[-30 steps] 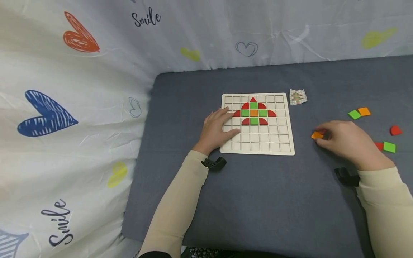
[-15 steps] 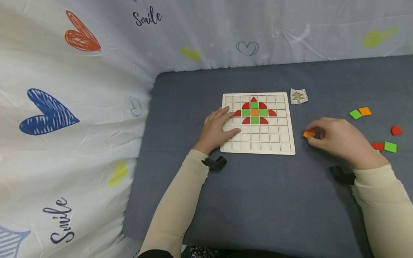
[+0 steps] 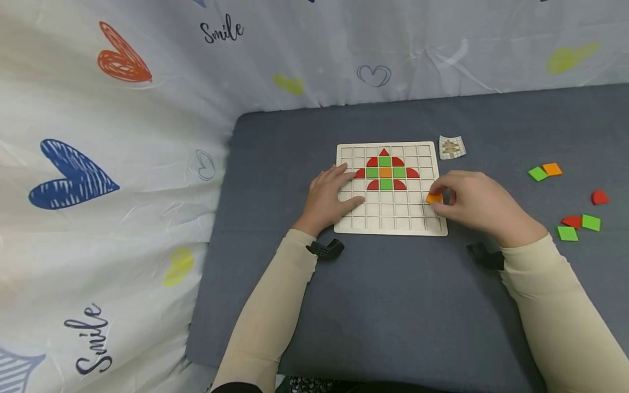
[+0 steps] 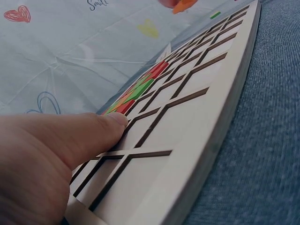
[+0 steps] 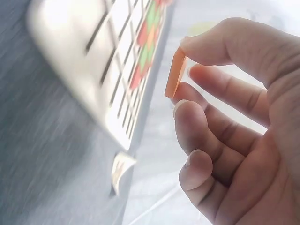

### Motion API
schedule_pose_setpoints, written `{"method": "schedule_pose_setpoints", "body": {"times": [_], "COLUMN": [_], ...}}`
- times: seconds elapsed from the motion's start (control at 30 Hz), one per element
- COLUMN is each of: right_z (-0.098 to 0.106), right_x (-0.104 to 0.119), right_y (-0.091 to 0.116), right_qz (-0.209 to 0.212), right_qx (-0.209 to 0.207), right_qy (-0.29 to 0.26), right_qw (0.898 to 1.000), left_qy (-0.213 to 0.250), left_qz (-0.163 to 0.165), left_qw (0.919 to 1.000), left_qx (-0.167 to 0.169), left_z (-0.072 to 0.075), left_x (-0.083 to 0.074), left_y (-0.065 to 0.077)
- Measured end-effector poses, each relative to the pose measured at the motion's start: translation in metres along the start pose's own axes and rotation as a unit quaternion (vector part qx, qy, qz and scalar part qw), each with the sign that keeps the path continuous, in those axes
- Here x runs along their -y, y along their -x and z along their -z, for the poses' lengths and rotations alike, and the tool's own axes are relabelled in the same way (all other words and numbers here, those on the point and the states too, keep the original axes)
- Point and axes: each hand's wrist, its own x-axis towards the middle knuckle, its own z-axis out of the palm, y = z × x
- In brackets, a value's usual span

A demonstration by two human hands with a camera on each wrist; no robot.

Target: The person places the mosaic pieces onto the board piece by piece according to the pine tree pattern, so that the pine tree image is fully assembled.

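Grey worktop (image 3: 393, 305): gridded board (image 3: 395, 210) lies toward far left corner, red tip of inlaid pattern pointing at far edge. Left hand (image 3: 326, 199) rests on board's left edge, thumb apart from fingers. Right hand (image 3: 474, 204) pinches orange tile (image 3: 433, 198) over board, near right edge; tile between thumb and fingertip, poking leftward, long axis unclear.

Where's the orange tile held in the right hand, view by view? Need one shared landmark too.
Head: orange tile right of centre, pinched by the right hand at the board's right side.
Left wrist: orange tile at the top edge, right of centre.
Right wrist: orange tile slightly right of centre, above mid-height.
Shared landmark: the gridded board, visible in all three.
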Motion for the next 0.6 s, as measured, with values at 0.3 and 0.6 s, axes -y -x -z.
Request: {"method": "schedule_pose_setpoints", "body": {"times": [0.3,0.6], "right_z": [-0.008,-0.013], "right_x": [0.022,0.041], "right_y": [-0.020,-0.038], "right_qz": [0.048,0.086], "right_qx": [0.023,0.021], "right_qy": [0.019,0.037], "right_qw": [0.998,0.995], "left_qy": [0.003,0.002], "left_qz": [-0.004,0.000], "left_qw": [1.0000,1.0000], "left_qx": [-0.003,-0.002], "left_z": [-0.002,0.001], "left_x": [0.001,0.000], "left_y": [0.001,0.001]}}
